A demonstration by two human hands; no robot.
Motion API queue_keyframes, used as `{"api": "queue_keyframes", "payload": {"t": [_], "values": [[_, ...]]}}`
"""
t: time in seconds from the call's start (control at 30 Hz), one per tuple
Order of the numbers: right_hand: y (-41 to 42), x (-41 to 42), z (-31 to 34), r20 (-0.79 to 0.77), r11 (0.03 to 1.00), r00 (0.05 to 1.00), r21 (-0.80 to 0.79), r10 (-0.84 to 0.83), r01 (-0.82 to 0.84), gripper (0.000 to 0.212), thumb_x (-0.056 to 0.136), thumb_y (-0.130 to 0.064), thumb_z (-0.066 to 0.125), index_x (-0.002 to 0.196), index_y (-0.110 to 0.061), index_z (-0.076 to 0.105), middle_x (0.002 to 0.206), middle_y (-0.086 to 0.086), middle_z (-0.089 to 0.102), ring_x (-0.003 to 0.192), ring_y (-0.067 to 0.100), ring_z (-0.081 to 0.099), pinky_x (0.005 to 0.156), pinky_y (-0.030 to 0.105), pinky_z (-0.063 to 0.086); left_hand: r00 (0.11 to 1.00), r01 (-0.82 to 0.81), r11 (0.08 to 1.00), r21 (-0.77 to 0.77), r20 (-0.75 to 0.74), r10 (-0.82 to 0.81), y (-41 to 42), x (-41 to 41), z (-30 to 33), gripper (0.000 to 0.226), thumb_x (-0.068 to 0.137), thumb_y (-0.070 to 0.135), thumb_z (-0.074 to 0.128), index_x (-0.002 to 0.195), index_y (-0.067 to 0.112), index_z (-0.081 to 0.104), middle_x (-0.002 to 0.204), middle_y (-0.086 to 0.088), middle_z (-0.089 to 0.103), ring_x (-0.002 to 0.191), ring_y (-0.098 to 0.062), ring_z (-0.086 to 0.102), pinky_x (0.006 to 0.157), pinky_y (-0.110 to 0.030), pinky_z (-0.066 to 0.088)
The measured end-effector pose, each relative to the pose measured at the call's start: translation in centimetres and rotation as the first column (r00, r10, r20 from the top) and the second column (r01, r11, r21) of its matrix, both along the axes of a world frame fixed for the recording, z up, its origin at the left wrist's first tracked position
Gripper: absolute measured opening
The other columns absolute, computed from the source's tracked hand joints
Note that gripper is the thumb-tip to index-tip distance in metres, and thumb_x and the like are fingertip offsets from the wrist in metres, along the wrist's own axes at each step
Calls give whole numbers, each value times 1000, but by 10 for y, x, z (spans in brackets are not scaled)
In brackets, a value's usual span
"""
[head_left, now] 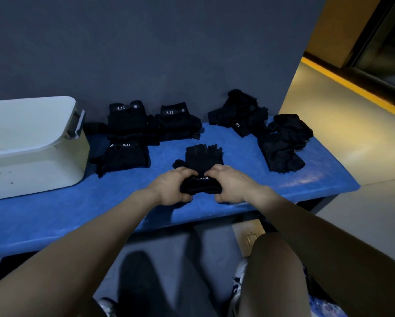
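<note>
SORTING TABLE: My left hand [173, 187] and right hand [232, 186] each curl round one end of the cuff of a black fingerless fabric glove [203, 156]. The fingers go over the top and the thumbs sit on the near side, pinching the band between them. The glove lies flat near the middle of the blue-topped table [77, 213]. Its short fingers point away from me towards the grey wall [169, 53], and its white-lettered label faces up between my hands.

I judge the two-handed hold is meant to square or fold the glove from the cuff end. That would match it to the three squared-off stacks of black gloves [126, 120] on the left, which lie labels up close to the wall. The loose heap of black gloves [283, 143] on the right looks like the unsorted supply. A white plastic storage bin [31, 143] stands at the far left, just beside the stacks.

Bare blue top shows all round the glove, widest on the near left. The front edge runs close under my wrists, and the table ends just past the heap, so a push to the right risks a drop.
</note>
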State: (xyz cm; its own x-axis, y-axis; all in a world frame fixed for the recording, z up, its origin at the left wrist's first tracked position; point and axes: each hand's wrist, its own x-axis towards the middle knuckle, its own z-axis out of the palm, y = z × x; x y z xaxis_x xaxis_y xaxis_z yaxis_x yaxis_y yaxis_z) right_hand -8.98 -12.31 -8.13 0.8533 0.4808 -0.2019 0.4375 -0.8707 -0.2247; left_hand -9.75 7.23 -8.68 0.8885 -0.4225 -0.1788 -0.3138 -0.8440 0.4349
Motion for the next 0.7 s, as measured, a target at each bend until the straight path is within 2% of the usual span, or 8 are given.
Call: {"api": "queue_keyframes", "payload": {"t": [0.13,0.23,0.33,0.43,0.5,0.57,0.7], "values": [[4,-5,2,157,992,985,-116,72,-54,45,84,-18,56,128,-16,47,118,4,52,110,24,50,84,35,46,1000,-5,999,47,30,4,-1,-2,4,63,82,22,67,139,25,39,133,0,47,116,-20,50,96,-33,43],[6,-7,2,245,984,964,-167,99,-59,33,87,-12,48,119,-14,50,113,7,56,103,27,54,80,34,42,993,11,995,102,114,-23,-1,-5,3,50,92,20,52,140,25,39,135,-2,49,115,-24,52,92,-32,41],[4,-6,2,202,988,973,-132,107,-81,40,85,-19,51,124,-16,49,115,4,54,106,26,53,83,32,40,990,10,997,71,138,-20,2,-7,3,41,97,22,45,138,26,43,132,-2,54,114,-25,53,92,-32,41],[1,-8,0,96,994,992,-72,86,-79,63,81,-33,59,138,-20,38,124,1,48,113,22,48,91,32,40,993,0,1000,8,116,-1,4,-7,3,38,98,23,44,135,27,47,126,-2,60,112,-24,55,93,-33,43],[-1,-10,-3,119,994,989,-77,86,-77,66,81,-38,60,139,-20,35,127,1,46,115,21,46,94,33,39,996,-9,1000,-22,93,11,4,-7,3,36,99,22,42,134,26,48,123,-2,61,111,-23,56,92,-32,43],[1,-13,-6,178,993,980,-87,95,-80,57,84,-39,58,134,-19,39,123,2,48,113,22,47,93,33,39,997,-29,998,-54,63,32,4,-6,3,34,99,22,40,132,26,50,119,-3,62,108,-23,56,89,-30,43],[5,-13,-5,285,980,948,-173,144,-97,35,91,-25,50,124,-14,47,119,6,53,110,25,51,90,34,38,999,-51,997,-53,14,52,2,-6,5,34,99,23,40,133,26,49,116,-5,62,103,-22,56,86,-29,43]]}}
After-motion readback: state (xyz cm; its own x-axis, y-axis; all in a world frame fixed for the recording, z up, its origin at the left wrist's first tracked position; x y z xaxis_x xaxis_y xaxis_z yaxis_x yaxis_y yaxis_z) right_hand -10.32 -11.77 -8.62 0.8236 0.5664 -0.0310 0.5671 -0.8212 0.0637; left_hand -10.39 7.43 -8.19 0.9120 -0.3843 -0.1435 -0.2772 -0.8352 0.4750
